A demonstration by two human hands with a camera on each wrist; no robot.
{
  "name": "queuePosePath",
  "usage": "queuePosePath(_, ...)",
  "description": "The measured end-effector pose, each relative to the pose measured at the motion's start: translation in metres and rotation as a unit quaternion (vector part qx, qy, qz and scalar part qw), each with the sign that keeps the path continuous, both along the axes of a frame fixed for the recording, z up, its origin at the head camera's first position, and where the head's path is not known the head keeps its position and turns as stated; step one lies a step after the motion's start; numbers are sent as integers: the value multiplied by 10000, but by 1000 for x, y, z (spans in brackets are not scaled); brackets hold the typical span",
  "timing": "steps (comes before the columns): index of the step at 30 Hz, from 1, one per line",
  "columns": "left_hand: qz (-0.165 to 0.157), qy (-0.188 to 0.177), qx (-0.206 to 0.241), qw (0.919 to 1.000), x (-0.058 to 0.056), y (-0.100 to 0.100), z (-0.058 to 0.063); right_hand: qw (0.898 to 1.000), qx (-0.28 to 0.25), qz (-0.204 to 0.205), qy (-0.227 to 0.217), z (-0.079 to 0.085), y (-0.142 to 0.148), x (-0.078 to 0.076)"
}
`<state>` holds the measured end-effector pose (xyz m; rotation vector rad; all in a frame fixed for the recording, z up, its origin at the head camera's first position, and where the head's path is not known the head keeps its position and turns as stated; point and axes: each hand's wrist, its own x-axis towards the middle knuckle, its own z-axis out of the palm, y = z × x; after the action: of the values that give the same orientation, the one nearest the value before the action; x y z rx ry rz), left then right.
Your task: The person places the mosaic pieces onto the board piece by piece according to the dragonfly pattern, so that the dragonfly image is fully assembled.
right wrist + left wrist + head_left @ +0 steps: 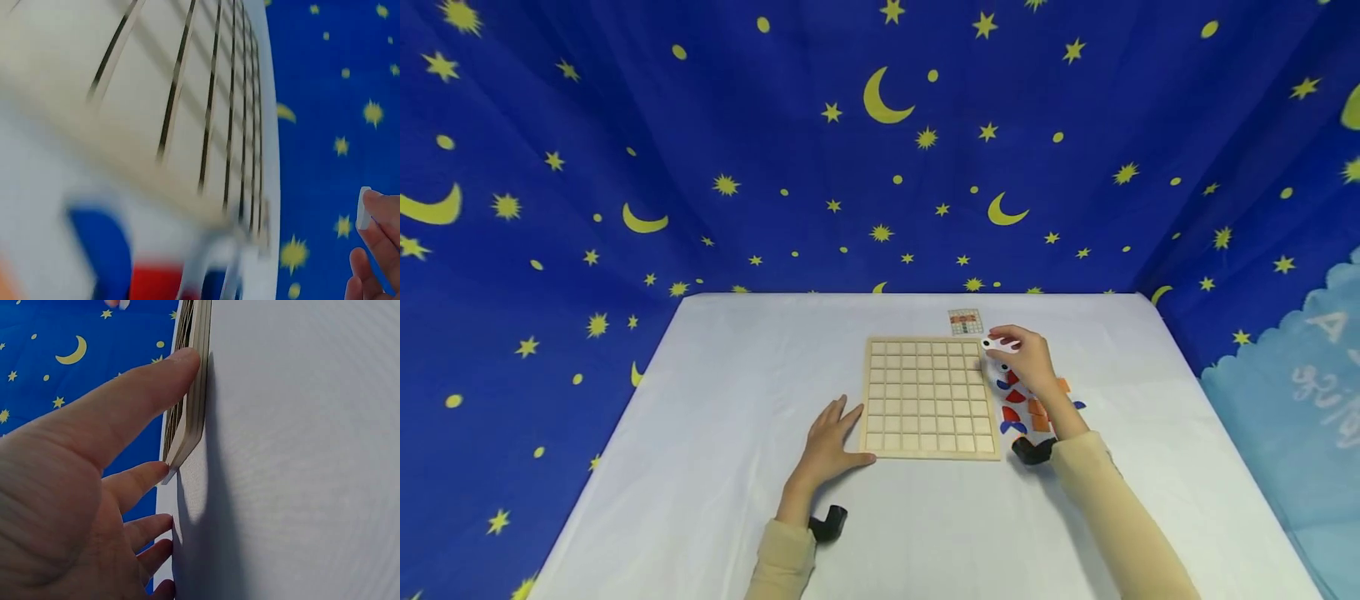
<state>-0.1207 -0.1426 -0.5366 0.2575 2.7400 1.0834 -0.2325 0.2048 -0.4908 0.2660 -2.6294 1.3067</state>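
A square wooden grid board (928,456) lies on the white table. At its front left corner my left hand (827,447) touches the edge, fingers straight and spread. The left wrist view shows the thumb (150,394) against the board's side. Over the back right corner, my right hand (1030,358) pinches a small white piece with a dark round spot (987,343) between thumb and fingers. In the right wrist view this white piece (364,208) appears edge-on and thin, its spot hidden.
Right of the board lie loose flat pieces: red rounded ones (1011,414), blue ones (1007,427) and several orange ones (1040,422), partly covered by the right arm. A small card with a printed coloured grid (965,322) lies behind the board. A star-patterned blue curtain (805,150) surrounds the table.
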Motion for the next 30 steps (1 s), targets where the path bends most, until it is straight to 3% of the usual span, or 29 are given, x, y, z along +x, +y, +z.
queuePosePath(10, -123, -4, 3, 9999, -3, 3, 0, 9975, -424, 568, -17, -8, -66, -14)
queuePosePath(17, -120, 52, -133, 9998, -3, 5, -1, 9945, -435, 894, -321, -26, -98, -22)
queuePosePath(23, -100, -2, -8, 9999, -3, 9, 0, 9931, -421, 826, -711, -41, -103, -26)
queuePosePath(30, -142, -10, 76, 9999, -7, 14, 1, 9927, -319, 739, -901, -45, -95, -30)
